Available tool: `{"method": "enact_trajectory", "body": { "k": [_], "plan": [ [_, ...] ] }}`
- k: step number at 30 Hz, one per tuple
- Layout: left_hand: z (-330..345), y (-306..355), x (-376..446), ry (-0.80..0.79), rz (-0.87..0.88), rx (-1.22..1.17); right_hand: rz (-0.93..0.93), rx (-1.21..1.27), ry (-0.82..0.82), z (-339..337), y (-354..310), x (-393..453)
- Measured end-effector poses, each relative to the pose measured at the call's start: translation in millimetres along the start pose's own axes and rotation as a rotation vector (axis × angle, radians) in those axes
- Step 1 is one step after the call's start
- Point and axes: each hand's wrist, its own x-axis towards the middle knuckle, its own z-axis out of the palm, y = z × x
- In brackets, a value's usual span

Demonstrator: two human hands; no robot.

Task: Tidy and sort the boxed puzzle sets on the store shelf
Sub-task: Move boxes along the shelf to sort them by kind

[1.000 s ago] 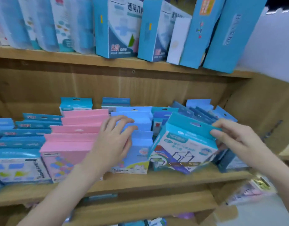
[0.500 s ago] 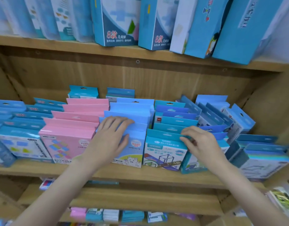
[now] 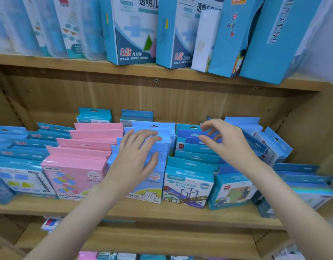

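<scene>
Reaching higher now, the right hand point(image 3: 224, 141) has left the front teal box point(image 3: 188, 184) standing straight in the lower middle of the frame and gone to the row of blue boxes point(image 3: 194, 145) behind it. Its fingers are bent and spread, holding nothing yet. That front box looks tidy, so the back ones seem next. The left hand point(image 3: 137, 156) still lies flat on the light blue boxes point(image 3: 152, 132) at centre. Pink boxes point(image 3: 83, 152) sit left. Leaning boxes point(image 3: 270, 145) on the right crowd the row.

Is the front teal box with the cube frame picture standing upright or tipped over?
Upright. The teal box stands on its bottom edge on the shelf, hang tab at the top.
</scene>
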Motion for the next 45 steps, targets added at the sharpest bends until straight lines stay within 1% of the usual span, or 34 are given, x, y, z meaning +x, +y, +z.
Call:
{"method": "enact_trajectory", "body": {
  "k": [3,6,9,11,15,18,20,22,25,28,29,31,34,36,38,40,42,45],
  "plan": [
    [-15,-21,-3,0.029,-0.088,0.038,-0.099,0.029,-0.114,14,-19,33],
    [-39,-53,-13,0.029,-0.163,0.112,-0.168,0.066,-0.241,42,-42,68],
    [-58,-85,-28,-0.015,-0.25,0.218,-0.238,0.069,-0.309,80,-62,105],
    [-69,-110,-40,-0.057,-0.302,0.265,-0.268,0.002,-0.367,111,-78,134],
    [-90,-154,-64,-0.118,-0.351,0.27,-0.2,-0.186,-0.524,181,-109,191],
    [-100,-176,-71,-0.173,-0.327,0.174,-0.106,-0.281,-0.638,225,-123,210],
    [-104,-192,-72,-0.218,-0.31,0.12,-0.066,-0.364,-0.662,241,-130,212],
    [-107,-205,-73,-0.246,-0.307,0.094,-0.05,-0.405,-0.588,247,-133,215],
    [-106,-213,-78,-0.256,-0.284,0.053,-0.037,-0.323,-0.434,244,-133,217],
    [-104,-215,-78,-0.258,-0.265,0.037,-0.124,-0.426,-0.328,241,-139,203],
    [-103,-216,-78,-0.25,-0.262,0.036,-0.171,-0.477,-0.256,239,-140,198],
    [-103,-217,-75,-0.244,-0.254,0.035,-0.227,-0.498,-0.081,227,-140,190],
    [-103,-217,-71,-0.271,-0.294,0.0,-0.306,-0.392,0.16,193,-145,176],
    [-104,-216,-67,-0.251,-0.33,-0.058,-0.341,-0.352,0.279,170,-151,164],
    [-105,-214,-64,-0.201,-0.319,-0.109,-0.315,-0.316,0.38,148,-157,154],
    [-105,-209,-62,-0.16,-0.258,-0.132,-0.28,-0.294,0.463,121,-160,144],
    [-103,-202,-59,-0.12,-0.196,-0.158,-0.205,-0.275,0.5,86,-161,130],
    [-97,-183,-53,-0.089,-0.127,-0.195,-0.111,-0.241,0.498,29,-148,100]
  ]
}}
